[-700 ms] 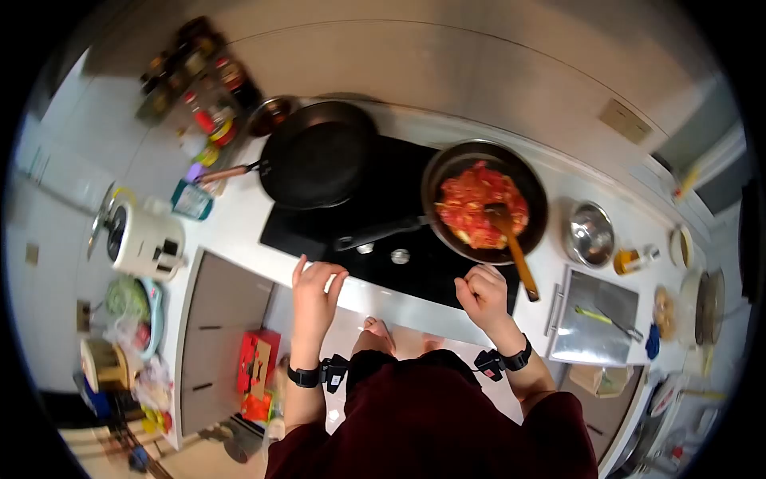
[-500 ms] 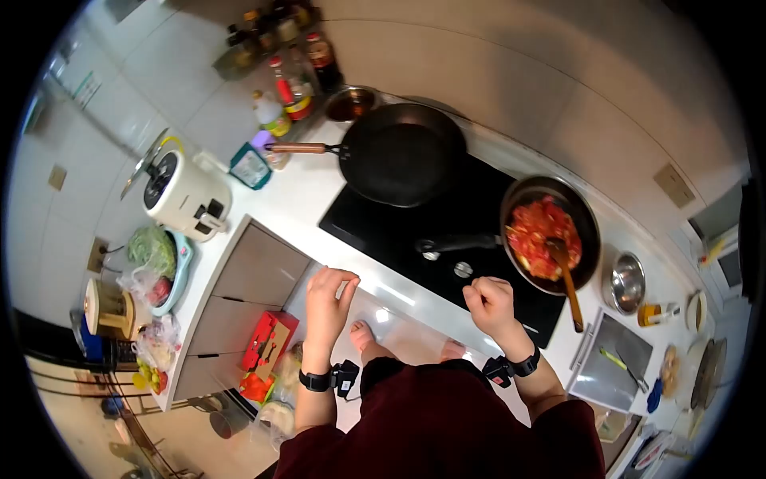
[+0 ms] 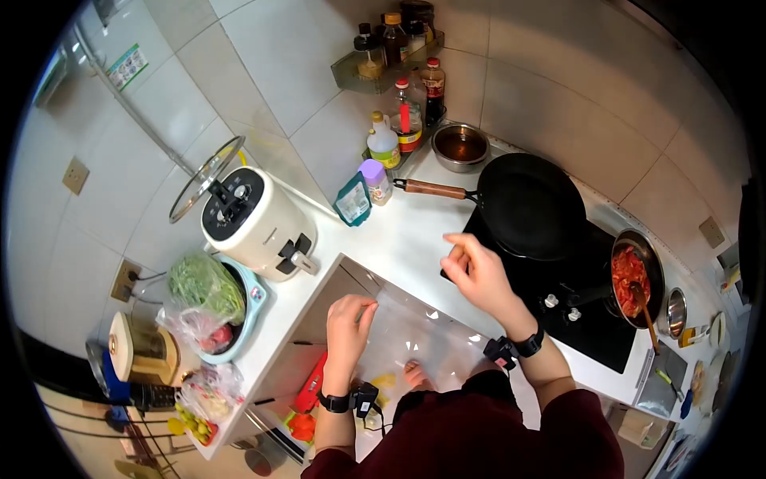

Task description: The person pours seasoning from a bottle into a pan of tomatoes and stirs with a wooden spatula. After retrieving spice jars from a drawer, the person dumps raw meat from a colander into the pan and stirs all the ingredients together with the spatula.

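Observation:
My left hand (image 3: 349, 329) is in the air in front of the counter (image 3: 399, 243), its fingers loosely bent and the thumb apart from them. Over the counter's front edge, left of the black cooktop (image 3: 499, 291), my right hand (image 3: 481, 275) has its fingers stretched forward. Both hands hold nothing. Beyond the right hand stands a black frying pan (image 3: 531, 207) with a wooden handle (image 3: 435, 189) pointing left. A smaller pan (image 3: 657, 270) at right holds chopped red food, perhaps tomatoes (image 3: 627, 267), and a wooden spatula (image 3: 641, 299).
At left is a cream-coloured appliance (image 3: 267, 227) with a glass lid (image 3: 209, 180) beside it, and bagged greens (image 3: 207, 287). A teal packet (image 3: 353, 199), a purple-lidded jar (image 3: 375, 180), several bottles and a bowl of dark liquid (image 3: 461, 152) fill the corner. A metal bowl (image 3: 676, 313) stands far right.
The view has turned left, so the cooktop and pans appear farther right. My right hand has moved left across the counter edge and unfolded from a loose fist to stretched fingers.

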